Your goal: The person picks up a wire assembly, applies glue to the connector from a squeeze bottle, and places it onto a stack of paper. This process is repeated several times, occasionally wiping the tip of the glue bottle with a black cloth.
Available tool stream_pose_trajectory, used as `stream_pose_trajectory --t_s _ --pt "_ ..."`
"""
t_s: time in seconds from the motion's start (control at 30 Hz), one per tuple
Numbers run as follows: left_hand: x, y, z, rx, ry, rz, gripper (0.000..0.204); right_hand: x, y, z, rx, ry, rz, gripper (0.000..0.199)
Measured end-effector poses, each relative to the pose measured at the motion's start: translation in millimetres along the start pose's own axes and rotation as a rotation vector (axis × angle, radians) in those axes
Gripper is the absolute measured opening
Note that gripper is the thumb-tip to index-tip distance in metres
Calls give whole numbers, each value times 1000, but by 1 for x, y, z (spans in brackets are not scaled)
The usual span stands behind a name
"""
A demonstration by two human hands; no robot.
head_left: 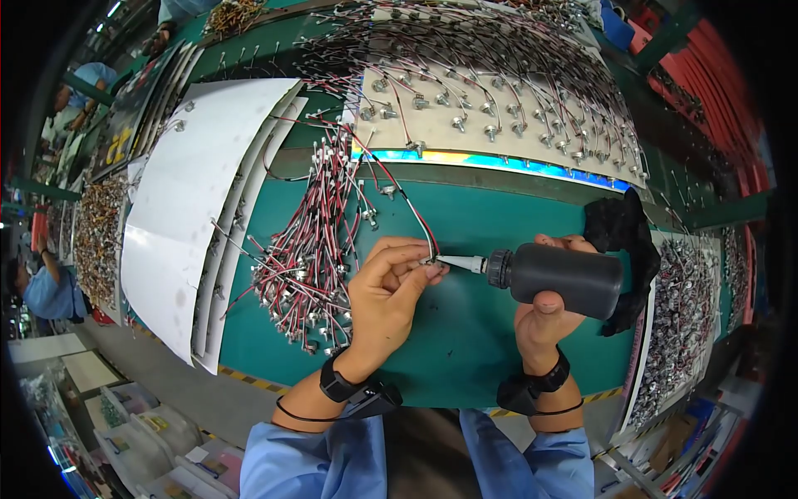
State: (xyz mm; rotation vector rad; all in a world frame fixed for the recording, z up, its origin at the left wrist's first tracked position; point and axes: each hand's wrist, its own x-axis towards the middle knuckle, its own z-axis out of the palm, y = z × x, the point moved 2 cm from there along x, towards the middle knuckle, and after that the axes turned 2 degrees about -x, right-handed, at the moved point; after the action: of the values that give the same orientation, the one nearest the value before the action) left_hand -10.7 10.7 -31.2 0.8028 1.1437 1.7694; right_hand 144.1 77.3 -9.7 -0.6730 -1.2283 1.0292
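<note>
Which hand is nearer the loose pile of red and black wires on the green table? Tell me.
Left. The left hand lies right beside the wire pile, at its right edge. The right hand holds the black bottle farther right.

Workshop with a green tabletop

The green tabletop (465,333) has a yellow-and-black striped strip (249,381) along its near edge; grey floor (174,391) lies beyond its near left corner; red shelving (723,83) stands past the far right corner; other workers (50,287) sit along the left edge; ceiling lights (112,10) glow at top left.
</note>
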Motion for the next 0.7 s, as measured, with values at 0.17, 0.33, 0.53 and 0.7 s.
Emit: stream_pose_trajectory --t_s 0.17,0.33,0.53,0.7 --pt "0 1 0 0 9 -6 16 0 1 -1 4 -16 8 73" --pt "-1 0 0 -32 30 -32 15 1 -1 0 2 7 -3 72" --pt "-1 0 -1 -26 18 -43 15 0 0 -1 -39 13 45 79" --pt "-1 0 -1 -38 11 -52 15 1 1 -2 -25 -3 43 78"
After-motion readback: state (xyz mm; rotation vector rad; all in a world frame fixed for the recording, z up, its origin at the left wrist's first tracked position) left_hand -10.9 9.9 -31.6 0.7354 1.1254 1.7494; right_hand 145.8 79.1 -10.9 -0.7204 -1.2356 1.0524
